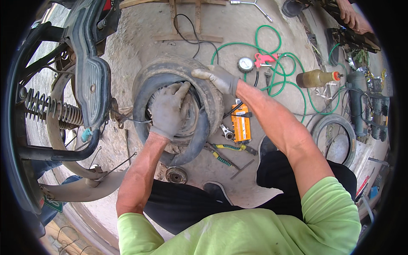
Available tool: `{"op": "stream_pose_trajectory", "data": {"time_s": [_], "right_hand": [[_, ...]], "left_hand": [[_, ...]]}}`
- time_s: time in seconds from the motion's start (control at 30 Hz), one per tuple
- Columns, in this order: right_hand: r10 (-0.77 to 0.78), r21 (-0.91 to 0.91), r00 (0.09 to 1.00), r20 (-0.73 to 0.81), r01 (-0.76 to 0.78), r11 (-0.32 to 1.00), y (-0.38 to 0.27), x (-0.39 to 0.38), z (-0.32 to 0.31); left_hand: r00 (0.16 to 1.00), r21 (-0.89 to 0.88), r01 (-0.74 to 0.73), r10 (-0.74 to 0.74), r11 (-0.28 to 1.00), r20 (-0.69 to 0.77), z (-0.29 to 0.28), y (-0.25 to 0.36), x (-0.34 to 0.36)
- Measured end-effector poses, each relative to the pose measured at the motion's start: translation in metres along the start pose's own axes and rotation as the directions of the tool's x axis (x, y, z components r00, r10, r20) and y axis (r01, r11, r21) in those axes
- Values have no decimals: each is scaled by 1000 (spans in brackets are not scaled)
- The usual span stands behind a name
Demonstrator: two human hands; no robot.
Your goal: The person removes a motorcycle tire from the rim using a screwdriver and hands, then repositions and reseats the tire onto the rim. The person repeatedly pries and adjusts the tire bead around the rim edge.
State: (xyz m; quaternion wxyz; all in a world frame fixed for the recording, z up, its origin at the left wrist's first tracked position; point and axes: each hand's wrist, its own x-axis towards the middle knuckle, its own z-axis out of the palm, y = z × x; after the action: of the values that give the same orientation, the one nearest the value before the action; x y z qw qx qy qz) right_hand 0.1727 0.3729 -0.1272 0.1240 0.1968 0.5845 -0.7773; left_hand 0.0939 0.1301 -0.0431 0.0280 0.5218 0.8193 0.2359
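Scooter [85, 80] stands at your left, frame w/ spring [51, 111] and footboard over the concrete floor [238, 29]. Tyre [208, 91] lies on the floor right in front of you, just beside the scooter, w/ the wheel [192, 117] inside it and a black tube [197, 142] bulging out along the near side. Your left hand [168, 111], gloved, is pressed flat on the wheel w/ fingers spread, gripping nothing. Your right hand [216, 78], gloved too, is clamped over the tyre's far rim, fingers curled on the tread. Green hose [278, 78] loops on the floor beyond, w/ gauge [245, 64] and red air gun [265, 58] on it. Amber bottle [316, 78] lies to the right. Orange box [241, 123], wrench [226, 132] and pliers [231, 147] sit just beside the tyre, near your right forearm.
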Motion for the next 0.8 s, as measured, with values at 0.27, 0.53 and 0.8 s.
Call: {"op": "stream_pose_trajectory", "data": {"time_s": [0.27, 0.53, 0.8], "right_hand": [[-123, -329, 992, -7, 114, 937, 1, 8, -17], [-50, -102, 997, 50, 55, 993, -22, -8, 2], [-11, 243, 999, -31, 18, 970, -7, -13, 13]], "left_hand": [[966, 101, 37, -62, 994, 253, -12, 10, 28], [947, 146, -25, -23, 989, 319, -20, 4, 45], [992, -221, 4, 25, 975, 124, -10, -39, 10]]}}
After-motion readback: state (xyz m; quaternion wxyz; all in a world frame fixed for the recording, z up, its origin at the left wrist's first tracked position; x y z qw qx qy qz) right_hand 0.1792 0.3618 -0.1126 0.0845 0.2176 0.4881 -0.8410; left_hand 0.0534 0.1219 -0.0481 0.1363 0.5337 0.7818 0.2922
